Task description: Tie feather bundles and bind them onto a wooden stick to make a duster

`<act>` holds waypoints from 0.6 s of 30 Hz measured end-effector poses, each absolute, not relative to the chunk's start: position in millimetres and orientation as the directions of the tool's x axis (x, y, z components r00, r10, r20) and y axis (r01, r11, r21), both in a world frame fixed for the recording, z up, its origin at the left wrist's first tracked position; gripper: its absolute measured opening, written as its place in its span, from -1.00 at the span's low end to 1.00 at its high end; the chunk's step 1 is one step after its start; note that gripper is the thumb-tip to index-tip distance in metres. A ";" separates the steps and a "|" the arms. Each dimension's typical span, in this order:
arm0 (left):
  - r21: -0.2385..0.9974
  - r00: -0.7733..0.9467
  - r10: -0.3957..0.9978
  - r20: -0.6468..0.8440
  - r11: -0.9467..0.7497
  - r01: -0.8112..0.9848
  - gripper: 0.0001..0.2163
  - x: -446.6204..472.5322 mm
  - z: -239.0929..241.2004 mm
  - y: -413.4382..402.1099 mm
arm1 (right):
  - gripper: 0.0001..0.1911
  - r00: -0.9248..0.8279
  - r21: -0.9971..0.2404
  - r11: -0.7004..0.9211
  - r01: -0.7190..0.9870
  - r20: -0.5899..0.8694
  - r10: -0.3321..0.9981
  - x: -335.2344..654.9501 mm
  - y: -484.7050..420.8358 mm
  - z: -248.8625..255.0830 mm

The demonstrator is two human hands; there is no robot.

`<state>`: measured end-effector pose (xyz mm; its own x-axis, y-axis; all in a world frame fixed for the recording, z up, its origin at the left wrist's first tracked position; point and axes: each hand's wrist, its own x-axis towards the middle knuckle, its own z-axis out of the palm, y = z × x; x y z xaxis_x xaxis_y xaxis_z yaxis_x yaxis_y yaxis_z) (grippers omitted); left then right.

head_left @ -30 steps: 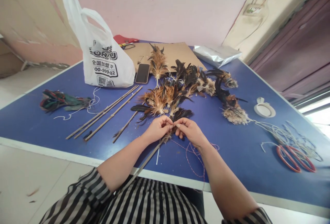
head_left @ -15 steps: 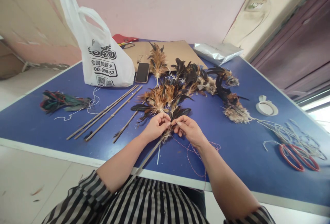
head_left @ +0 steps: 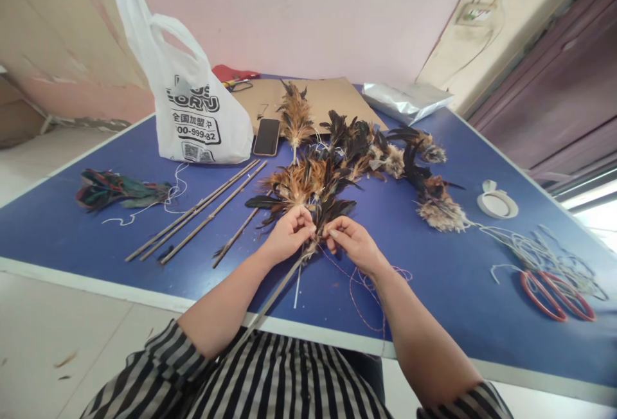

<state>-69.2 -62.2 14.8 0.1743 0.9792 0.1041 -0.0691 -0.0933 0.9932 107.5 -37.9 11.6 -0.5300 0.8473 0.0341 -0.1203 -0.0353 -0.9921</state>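
Just above the near table edge, both my hands are closed in a pinch at the base of a dark feather bundle (head_left: 333, 209) on a thin stick (head_left: 276, 295). My left hand (head_left: 291, 235) is on the left side of the bundle's neck, fingertips together on thin string. My right hand (head_left: 353, 240) pinches string on the other side, a small gap from the left. Thin pink string (head_left: 355, 297) runs from the bundle and lies in loose loops under my right wrist. The stick slants down toward my lap. String ends between the fingertips are too fine to see clearly.
Brown feather bundles (head_left: 296, 178) lie just beyond my hands, more (head_left: 441, 207) to the right. Left are bare sticks (head_left: 212, 214), a greenish feather bundle (head_left: 120, 191) and a white bag (head_left: 202, 110). Red-handled scissors (head_left: 544, 297), white string (head_left: 544, 252) and a tape roll (head_left: 498, 204) lie right.
My hands have drawn slightly apart at the bundle's neck, the left a little to the left and the right a little to the right. The things on the table stay put.
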 end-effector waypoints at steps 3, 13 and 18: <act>0.991 0.147 0.982 0.117 -0.106 -0.082 -0.86 -67.5 24.1 -64.7 | -0.74 -0.463 -0.992 -0.104 -0.065 -0.062 0.884 113.1 -38.3 16.2; 0.886 0.263 0.896 0.357 -0.415 0.208 -0.93 -46.4 67.8 -88.9 | -0.66 -0.489 -0.868 -0.401 -0.292 -0.225 0.843 106.4 -43.5 20.8; 0.954 0.074 0.961 0.265 -0.273 0.125 -0.80 -53.5 70.8 -90.6 | -0.73 -0.420 -0.804 -0.386 -0.453 -0.190 0.887 122.2 -36.2 32.0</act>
<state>-53.5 -90.6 70.8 0.0745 0.9614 0.2649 0.1254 -0.2726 0.9539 122.2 -36.2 32.0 -0.4197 0.8875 -0.1903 -0.4527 -0.3864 -0.8036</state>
